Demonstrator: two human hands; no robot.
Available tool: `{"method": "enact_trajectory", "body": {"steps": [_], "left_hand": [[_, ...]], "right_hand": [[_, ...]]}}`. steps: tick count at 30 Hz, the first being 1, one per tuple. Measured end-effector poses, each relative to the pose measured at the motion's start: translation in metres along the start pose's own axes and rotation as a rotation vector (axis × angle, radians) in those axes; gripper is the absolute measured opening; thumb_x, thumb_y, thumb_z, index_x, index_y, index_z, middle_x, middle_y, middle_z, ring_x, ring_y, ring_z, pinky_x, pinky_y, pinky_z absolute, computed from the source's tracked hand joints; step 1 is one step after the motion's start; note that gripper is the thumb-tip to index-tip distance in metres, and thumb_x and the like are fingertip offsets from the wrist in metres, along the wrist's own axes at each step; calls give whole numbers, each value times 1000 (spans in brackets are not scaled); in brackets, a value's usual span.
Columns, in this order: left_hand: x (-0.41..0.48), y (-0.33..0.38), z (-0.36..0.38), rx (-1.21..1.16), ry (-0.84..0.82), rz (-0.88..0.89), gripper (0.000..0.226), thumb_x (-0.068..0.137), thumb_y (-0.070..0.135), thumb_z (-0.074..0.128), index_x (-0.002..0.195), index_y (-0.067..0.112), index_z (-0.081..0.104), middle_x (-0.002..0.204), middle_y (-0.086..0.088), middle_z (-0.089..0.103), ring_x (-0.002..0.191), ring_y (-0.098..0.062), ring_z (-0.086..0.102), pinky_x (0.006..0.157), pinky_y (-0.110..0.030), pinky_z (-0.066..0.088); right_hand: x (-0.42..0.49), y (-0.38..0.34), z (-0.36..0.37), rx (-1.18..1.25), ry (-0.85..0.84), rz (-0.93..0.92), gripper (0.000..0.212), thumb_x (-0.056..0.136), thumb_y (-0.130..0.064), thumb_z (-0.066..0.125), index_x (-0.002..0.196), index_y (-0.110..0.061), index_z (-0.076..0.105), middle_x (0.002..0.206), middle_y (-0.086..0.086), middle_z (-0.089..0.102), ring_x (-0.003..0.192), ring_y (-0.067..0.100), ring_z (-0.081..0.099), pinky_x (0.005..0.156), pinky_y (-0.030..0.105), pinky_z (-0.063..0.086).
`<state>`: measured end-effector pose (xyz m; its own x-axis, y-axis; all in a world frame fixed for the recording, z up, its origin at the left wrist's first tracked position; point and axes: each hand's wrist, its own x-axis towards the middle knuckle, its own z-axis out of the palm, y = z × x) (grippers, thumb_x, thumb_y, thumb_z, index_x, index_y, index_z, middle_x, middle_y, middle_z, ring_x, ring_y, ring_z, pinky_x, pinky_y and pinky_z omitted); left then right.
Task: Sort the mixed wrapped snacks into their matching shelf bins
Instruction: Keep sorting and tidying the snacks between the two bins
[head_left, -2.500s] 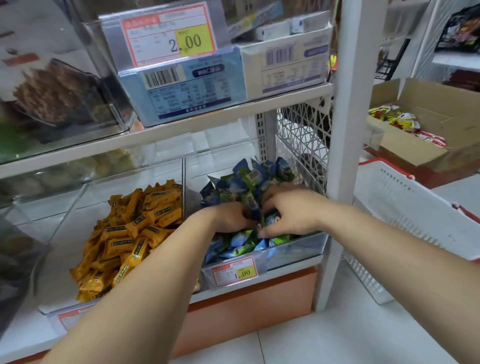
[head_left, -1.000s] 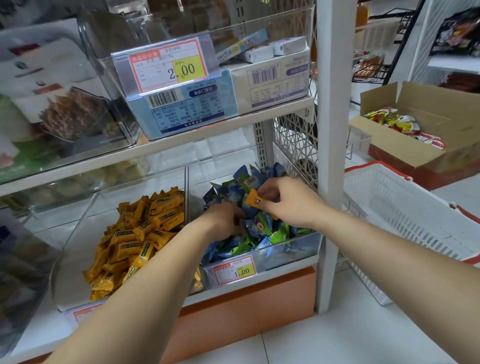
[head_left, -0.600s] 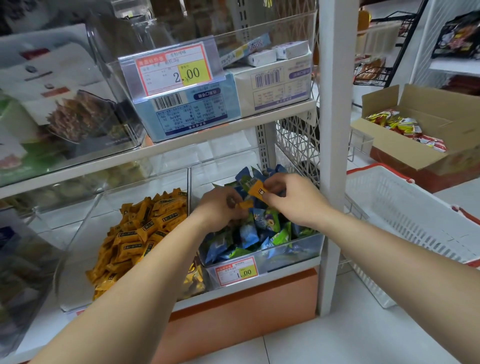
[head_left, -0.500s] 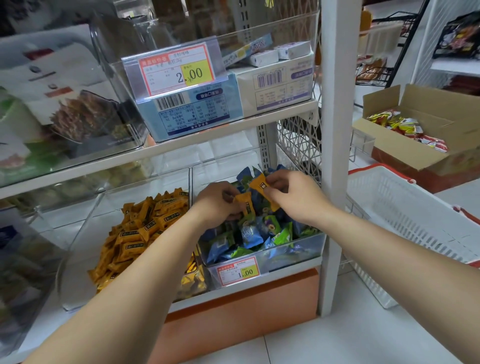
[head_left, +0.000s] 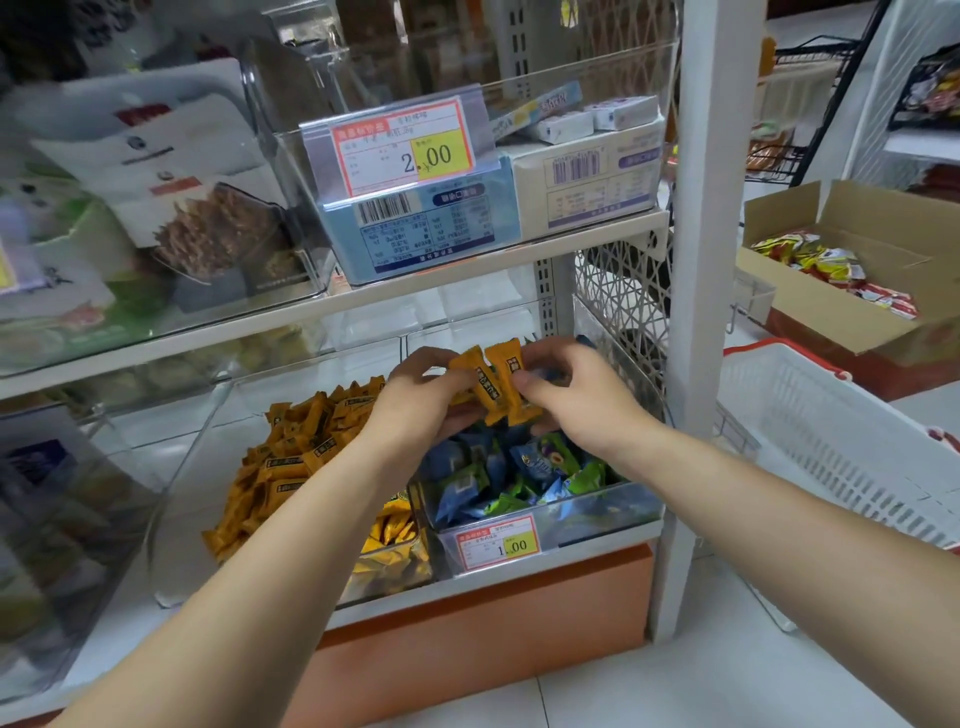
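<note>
Orange snacks (head_left: 301, 457) left bin (head_left: 189, 470), blue snacks (head_left: 498, 467) right bin (head_left: 597, 514)

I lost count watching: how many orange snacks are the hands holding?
2: one orange snack in the left hand, a second orange snack in the right hand. More may hide behind fingers.

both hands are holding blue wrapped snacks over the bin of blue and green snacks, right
Not blue: the head view shows the left hand and right hand holding orange wrapped snacks over the bin of blue and green snacks.
</note>
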<state>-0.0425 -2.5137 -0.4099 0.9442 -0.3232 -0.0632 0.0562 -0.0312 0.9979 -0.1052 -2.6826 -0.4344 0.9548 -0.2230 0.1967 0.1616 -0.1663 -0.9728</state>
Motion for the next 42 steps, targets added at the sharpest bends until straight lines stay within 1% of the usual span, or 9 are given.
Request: {"method": "enact_trajectory", "body": {"steps": [6,10,15,20,24,28,33,38,42], "left_hand": [[-13,-9,-6,-35,0,51,18,99,12,53,112,4,63,95,-11,77,90,-25,75,76,-31,60],[-18,-9,-3,-11,37,51,27,104,21,46,120,3,58,92,-18,72,84,-28,73,76,-42,61],[-24,-12,-14,346,137,271,16,97,35,60,105,22,64,88,0,73,80,-14,72,67,-31,60],[-11,-8,-73,459,297,322,7,93,33,66,98,31,61,82,7,70,72,-7,68,60,-21,55],[-5,-17,-120,766,359,364,26,94,38,64,118,30,57,93,11,66,75,1,59,61,-14,44],[-1,-19,-131,1163,366,248,45,98,42,56,139,25,49,132,-8,61,115,-33,57,92,-41,49],[-13,-11,-95,1226,331,497,44,94,34,57,137,22,53,139,-5,54,127,-28,48,99,-42,47],[-15,-30,-60,1228,79,405,55,92,54,54,140,29,45,142,-1,48,119,-23,55,87,-34,51],[-8,-44,-60,1210,85,411,54,91,48,55,139,26,48,150,5,32,119,-20,55,85,-30,51]], "right_hand": [[-2,-3,18,-3,-45,11,13,99,-29,60,110,-22,63,101,-4,70,74,18,72,61,28,59],[-4,-4,30,3,7,-17,10,94,-24,68,99,-15,68,92,0,72,75,19,73,63,30,61],[-4,-8,44,55,-48,-8,12,96,-16,66,102,-9,73,97,6,73,88,22,73,73,37,63],[7,-9,32,-182,-51,-84,13,95,-23,66,105,-28,73,104,-20,69,96,-10,61,80,5,44],[23,2,8,-234,124,-69,12,93,-17,67,95,-29,72,100,-16,68,87,-10,57,70,3,40],[31,18,-4,-456,189,-80,15,93,-18,66,106,-19,73,109,0,66,90,9,59,70,14,39],[41,22,-7,-824,38,-62,35,96,-32,59,128,-21,64,125,4,60,105,24,62,82,30,48],[52,26,6,-1248,-252,161,65,90,-65,51,141,-24,48,132,7,58,105,29,62,72,34,50],[65,37,23,-1229,-423,319,97,71,-88,47,152,-34,37,161,3,31,136,32,44,100,39,46]]}}
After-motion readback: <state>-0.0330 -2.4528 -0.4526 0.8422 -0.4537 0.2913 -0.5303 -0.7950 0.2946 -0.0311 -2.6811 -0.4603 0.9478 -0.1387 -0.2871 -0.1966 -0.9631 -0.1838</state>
